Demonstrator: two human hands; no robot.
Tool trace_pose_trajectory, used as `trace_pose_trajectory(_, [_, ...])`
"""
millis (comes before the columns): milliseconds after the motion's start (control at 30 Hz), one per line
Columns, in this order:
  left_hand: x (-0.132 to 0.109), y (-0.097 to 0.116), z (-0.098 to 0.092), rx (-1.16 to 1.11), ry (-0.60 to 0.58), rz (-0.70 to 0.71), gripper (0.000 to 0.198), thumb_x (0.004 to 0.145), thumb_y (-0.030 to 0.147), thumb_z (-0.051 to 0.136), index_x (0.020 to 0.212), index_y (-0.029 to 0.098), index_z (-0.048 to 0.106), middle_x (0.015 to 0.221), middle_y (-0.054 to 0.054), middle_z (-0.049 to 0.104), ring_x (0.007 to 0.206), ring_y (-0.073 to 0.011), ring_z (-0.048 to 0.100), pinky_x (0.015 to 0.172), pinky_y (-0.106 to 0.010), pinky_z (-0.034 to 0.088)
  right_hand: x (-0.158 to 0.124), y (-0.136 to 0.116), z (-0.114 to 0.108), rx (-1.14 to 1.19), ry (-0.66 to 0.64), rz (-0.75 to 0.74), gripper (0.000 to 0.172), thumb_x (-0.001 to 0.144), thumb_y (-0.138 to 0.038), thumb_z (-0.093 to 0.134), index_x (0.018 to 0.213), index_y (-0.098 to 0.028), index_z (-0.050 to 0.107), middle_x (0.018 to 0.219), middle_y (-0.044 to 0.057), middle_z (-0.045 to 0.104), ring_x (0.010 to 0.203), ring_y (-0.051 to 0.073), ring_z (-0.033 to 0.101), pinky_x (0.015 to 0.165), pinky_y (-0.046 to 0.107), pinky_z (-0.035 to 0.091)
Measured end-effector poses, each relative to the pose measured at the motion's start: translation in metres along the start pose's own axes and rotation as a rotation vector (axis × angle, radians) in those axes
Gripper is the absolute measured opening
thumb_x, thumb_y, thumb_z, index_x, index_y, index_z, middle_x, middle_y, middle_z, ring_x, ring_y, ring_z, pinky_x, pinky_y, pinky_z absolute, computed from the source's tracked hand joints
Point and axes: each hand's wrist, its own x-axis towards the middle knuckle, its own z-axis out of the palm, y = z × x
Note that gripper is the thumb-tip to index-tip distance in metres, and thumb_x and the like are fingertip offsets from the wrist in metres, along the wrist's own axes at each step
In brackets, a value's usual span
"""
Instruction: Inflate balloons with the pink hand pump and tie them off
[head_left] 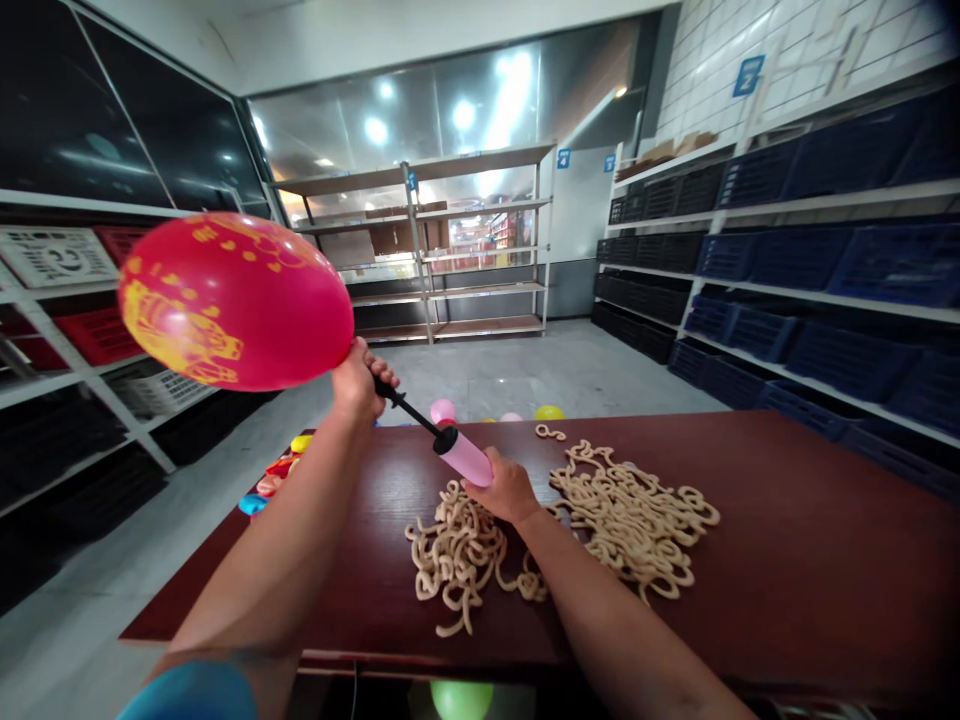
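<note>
A red balloon with yellow print is inflated and hangs at the upper left. My left hand pinches its neck over the black nozzle of a pink hand pump. My right hand grips the pump's pink barrel just above the dark brown table. Two heaps of beige plastic clips lie on the table under and right of my right hand.
Several inflated balloons lie on the floor past the table's far edge, more at its left corner. A green balloon shows below the near edge. Shelves with red crates stand left, blue crates right, bare shelving behind.
</note>
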Motion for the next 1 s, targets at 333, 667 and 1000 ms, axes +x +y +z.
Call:
trace_pose_trajectory(333, [-0.032, -0.078, -0.006, -0.019, 0.017, -0.187, 0.038, 0.08, 0.036, 0.044, 0.053, 0.021, 0.02, 0.038, 0.006, 0.024, 0.03, -0.0099, 0.03, 0.033, -0.024, 0.03, -0.002, -0.005, -0.004, -0.024, -0.038, 0.0, 0.04, 0.066, -0.049, 0.06, 0.092, -0.02, 0.05, 0.076, 0.004, 0.064, 0.067, 0.02, 0.061, 0.056, 0.027, 0.037])
trace_pose_trajectory(667, [-0.006, 0.04, 0.001, -0.014, -0.074, 0.048, 0.041, 0.076, 0.037, 0.051, 0.054, 0.021, 0.02, 0.039, 0.006, 0.027, 0.031, -0.0096, 0.032, 0.035, -0.025, 0.033, 0.002, -0.004, -0.006, 0.052, 0.025, -0.02, 0.04, 0.065, -0.046, 0.06, 0.095, -0.021, 0.05, 0.078, 0.003, 0.064, 0.068, 0.02, 0.062, 0.057, 0.028, 0.04])
trace_pose_trajectory(1000, [-0.013, -0.04, -0.003, 0.004, 0.013, -0.108, 0.037, 0.079, 0.036, 0.046, 0.055, 0.022, 0.022, 0.038, 0.007, 0.024, 0.029, -0.0089, 0.029, 0.032, -0.023, 0.03, -0.001, -0.003, -0.002, -0.016, -0.013, 0.003, 0.038, 0.066, -0.048, 0.059, 0.09, -0.02, 0.051, 0.074, 0.004, 0.064, 0.065, 0.021, 0.061, 0.055, 0.029, 0.039])
